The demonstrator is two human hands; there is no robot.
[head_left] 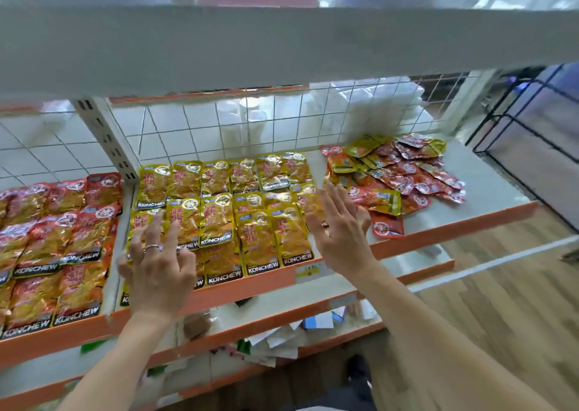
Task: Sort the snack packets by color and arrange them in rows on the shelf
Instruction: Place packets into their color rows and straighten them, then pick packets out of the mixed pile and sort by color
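On yellow packets (219,219), black bands read KONCHEW

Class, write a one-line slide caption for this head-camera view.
Left hand and right hand spread open over yellow packet rows; mixed pile lies unsorted at right.

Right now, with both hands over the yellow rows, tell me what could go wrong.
Left hand and right hand spread open over the overlapping yellow packets; a sweep could skew those rows. The red packet near the shelf lip might slide off. The mixed pile could spill toward the yellow side.
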